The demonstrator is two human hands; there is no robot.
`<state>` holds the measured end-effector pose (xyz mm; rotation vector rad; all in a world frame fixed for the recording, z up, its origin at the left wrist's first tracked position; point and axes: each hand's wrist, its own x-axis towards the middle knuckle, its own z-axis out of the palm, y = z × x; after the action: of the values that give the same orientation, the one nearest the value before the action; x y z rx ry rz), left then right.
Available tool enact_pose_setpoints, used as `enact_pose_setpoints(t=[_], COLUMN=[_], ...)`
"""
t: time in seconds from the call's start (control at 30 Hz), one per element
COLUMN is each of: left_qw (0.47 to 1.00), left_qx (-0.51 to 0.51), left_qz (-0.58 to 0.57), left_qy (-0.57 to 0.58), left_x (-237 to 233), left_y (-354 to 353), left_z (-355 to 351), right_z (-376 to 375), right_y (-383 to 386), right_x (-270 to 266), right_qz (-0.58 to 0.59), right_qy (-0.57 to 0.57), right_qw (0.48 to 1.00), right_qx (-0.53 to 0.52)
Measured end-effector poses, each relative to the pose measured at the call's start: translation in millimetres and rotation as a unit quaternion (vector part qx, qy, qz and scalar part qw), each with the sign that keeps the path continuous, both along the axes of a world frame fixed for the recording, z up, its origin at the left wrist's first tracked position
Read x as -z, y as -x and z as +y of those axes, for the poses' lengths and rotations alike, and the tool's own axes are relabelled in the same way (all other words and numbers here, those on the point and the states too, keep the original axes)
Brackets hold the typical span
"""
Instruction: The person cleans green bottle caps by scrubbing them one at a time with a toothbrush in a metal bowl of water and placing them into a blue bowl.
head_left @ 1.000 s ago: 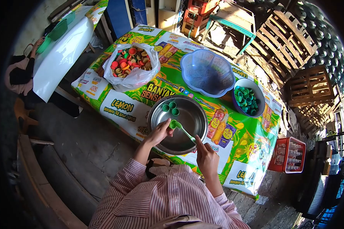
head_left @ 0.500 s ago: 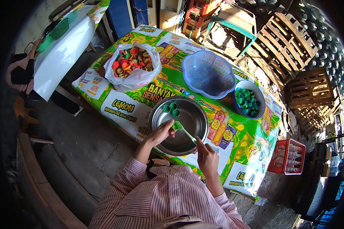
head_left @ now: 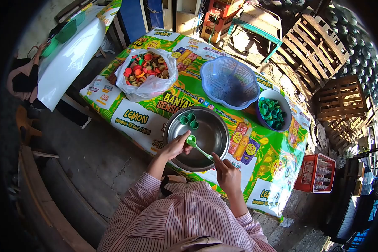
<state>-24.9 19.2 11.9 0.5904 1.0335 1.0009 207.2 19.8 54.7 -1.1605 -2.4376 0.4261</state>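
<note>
My left hand [head_left: 175, 148] is closed round a small green bottle cap [head_left: 190, 138] over the near side of a steel bowl [head_left: 169, 133]. A pale spoon [head_left: 203, 152] slants from my right hand [head_left: 227, 173], which grips its handle end at the bowl's right rim. The spoon's head is at the cap in my left fingers; how far it goes in is hard to make out. Three green caps [head_left: 191, 117] lie together on the far side inside the steel bowl.
A white plastic bag [head_left: 134, 90] of red, orange and green caps stands at the back left. A blue basket [head_left: 229, 84] and a bowl [head_left: 286, 105] of green caps stand to the right. Another person [head_left: 24, 80] is at a white table on the left.
The cap and spoon head have tipped slightly and shifted a little down and left. My right hand has moved slightly left. The three caps in the bowl stay put.
</note>
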Motion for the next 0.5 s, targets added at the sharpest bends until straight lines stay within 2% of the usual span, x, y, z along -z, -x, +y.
enact_pose_setpoints(t=[0.13, 0.27, 0.33, 0.5], left_qw=[0.997, 0.991, 0.974, 0.964], left_qx=[0.068, 0.118, 0.156, 0.167], left_qz=[0.023, 0.046, 0.143, 0.185], left_qy=[0.039, 0.042, 0.075, 0.089], left_x=[-3.2, -6.4, -19.9, -24.1], left_y=[8.3, 13.4, 12.8, 9.3], left_z=[5.5, 11.7, 13.1, 19.4], right_z=[6.0, 8.1, 13.3, 13.7], right_y=[-2.8, -6.1, -8.7, -10.0], right_x=[-9.6, -5.5, -9.6, -18.4], right_qz=[-0.018, -0.022, -0.019, -0.020], right_qy=[-0.009, -0.025, -0.035, -0.064], right_qw=[1.000, 0.999, 0.999, 0.998], right_qx=[0.021, -0.036, -0.018, -0.019])
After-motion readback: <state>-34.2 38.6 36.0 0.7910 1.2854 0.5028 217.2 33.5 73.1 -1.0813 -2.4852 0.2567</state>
